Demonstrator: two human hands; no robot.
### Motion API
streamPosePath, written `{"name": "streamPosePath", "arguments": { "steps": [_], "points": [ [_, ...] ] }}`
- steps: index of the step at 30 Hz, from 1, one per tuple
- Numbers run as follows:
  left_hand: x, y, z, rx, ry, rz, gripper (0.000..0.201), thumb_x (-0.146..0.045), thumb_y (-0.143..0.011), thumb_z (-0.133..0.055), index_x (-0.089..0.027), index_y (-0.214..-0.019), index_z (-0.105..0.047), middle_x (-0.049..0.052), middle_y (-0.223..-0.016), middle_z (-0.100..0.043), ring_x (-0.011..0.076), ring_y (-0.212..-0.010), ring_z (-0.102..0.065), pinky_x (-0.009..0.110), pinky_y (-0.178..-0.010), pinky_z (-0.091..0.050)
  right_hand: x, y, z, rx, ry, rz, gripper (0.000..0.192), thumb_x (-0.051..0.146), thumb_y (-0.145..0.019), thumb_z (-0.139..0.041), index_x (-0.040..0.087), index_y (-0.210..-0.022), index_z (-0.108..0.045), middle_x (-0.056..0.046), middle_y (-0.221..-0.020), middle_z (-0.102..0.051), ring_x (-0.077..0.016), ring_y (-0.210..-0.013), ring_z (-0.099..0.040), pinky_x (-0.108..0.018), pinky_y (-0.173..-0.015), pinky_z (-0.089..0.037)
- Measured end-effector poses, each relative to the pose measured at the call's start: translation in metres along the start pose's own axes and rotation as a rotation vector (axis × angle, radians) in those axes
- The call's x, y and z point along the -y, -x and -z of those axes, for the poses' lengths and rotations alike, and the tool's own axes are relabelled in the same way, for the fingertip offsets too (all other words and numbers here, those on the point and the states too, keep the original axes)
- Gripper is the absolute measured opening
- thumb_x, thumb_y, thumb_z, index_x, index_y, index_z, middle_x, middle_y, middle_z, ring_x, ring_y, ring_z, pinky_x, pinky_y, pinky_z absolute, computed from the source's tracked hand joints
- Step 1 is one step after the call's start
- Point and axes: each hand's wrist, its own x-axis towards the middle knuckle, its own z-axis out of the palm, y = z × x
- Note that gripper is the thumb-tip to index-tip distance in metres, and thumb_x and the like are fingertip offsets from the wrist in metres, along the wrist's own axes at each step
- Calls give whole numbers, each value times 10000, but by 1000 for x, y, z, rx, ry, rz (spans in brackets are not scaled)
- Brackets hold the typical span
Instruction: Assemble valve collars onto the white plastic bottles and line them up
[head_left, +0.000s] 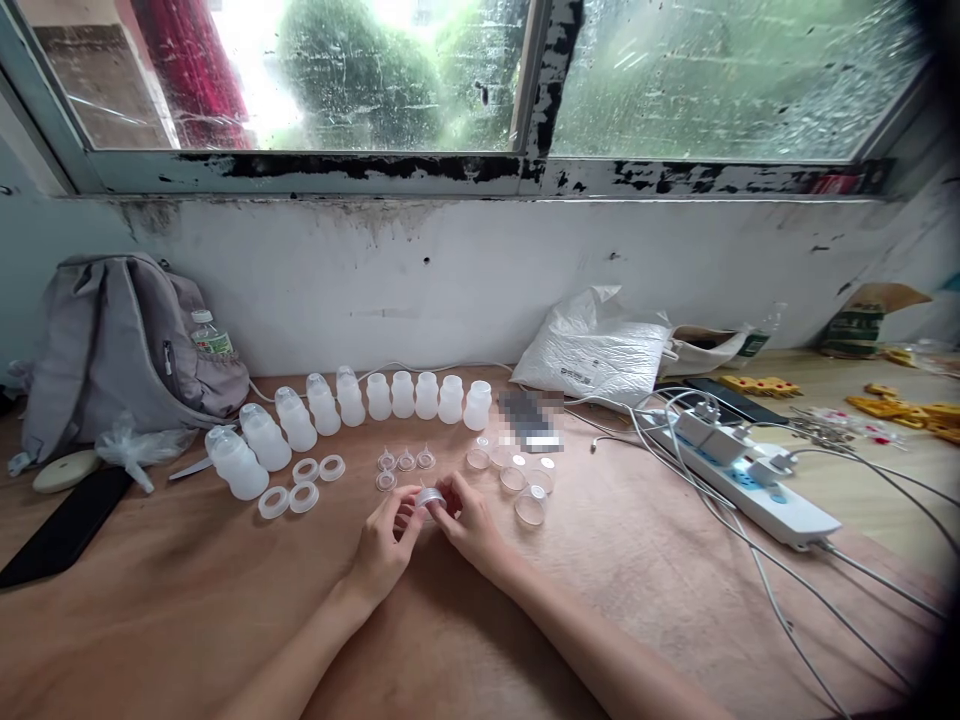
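Observation:
Near the middle of the table, my left hand [388, 540] and my right hand [469, 520] pinch a small translucent bottle ring [430, 496] between them, one on each side. A thin tip rises from its top, perhaps a nipple; the fingers partly hide it. Just beyond stand several clear bottle nipples [406, 459]. To the left lie several white screw rings [304, 497]. Right of my hands rest several clear round bottle caps [529, 509]. Behind, frosted baby bottles stand in a curved row: those on the left are capped [264, 438], those on the right open-topped [427, 396].
A grey backpack [112, 350], a black flat case [67, 525] and a crumpled plastic bag [139, 445] are at the left. A silver mailing bag [592, 350] leans by the wall. On the right, a white power strip [780, 510] trails cables across the table.

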Motion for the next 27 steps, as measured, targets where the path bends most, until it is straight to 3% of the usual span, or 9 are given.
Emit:
{"name": "streamPosePath", "arguments": {
  "steps": [5,10,16,27],
  "points": [
    [4,1,-2,62,-75,-53,183,-278,-834,-421,-212,-982,-506,32,-923,-616,139,-774,-594,260,-682,-496,-1,1,-3,10,-12,-38,86,157,-730,-473,194,-703,-400,36,-627,-447,-99,-548,-410,-215,-505,-330],
    [2,4,-1,49,-137,-63,152,-245,-826,-427,-211,-952,-504,8,-847,-611,112,-667,-575,227,-627,-480,0,0,-5,16,-79,-69,88,141,-711,-454,196,-691,-388,46,-616,-426,-93,-542,-387,-208,-493,-310],
    [-3,5,0,60,-186,-111,138,-237,-814,-435,-204,-933,-496,-7,-761,-583,82,-527,-515,190,-489,-421,4,0,-5,-9,-113,-109,90,137,-682,-459,195,-674,-392,53,-595,-415,-88,-528,-359,-202,-472,-287],
    [-2,7,3,97,-300,-154,140,-184,-792,-416,-206,-909,-489,-13,-744,-559,80,-518,-507,193,-504,-415,7,2,-5,10,-121,-125,150,64,-603,-458,191,-630,-384,62,-563,-421,-85,-520,-372,-196,-465,-277]
  ]
}}
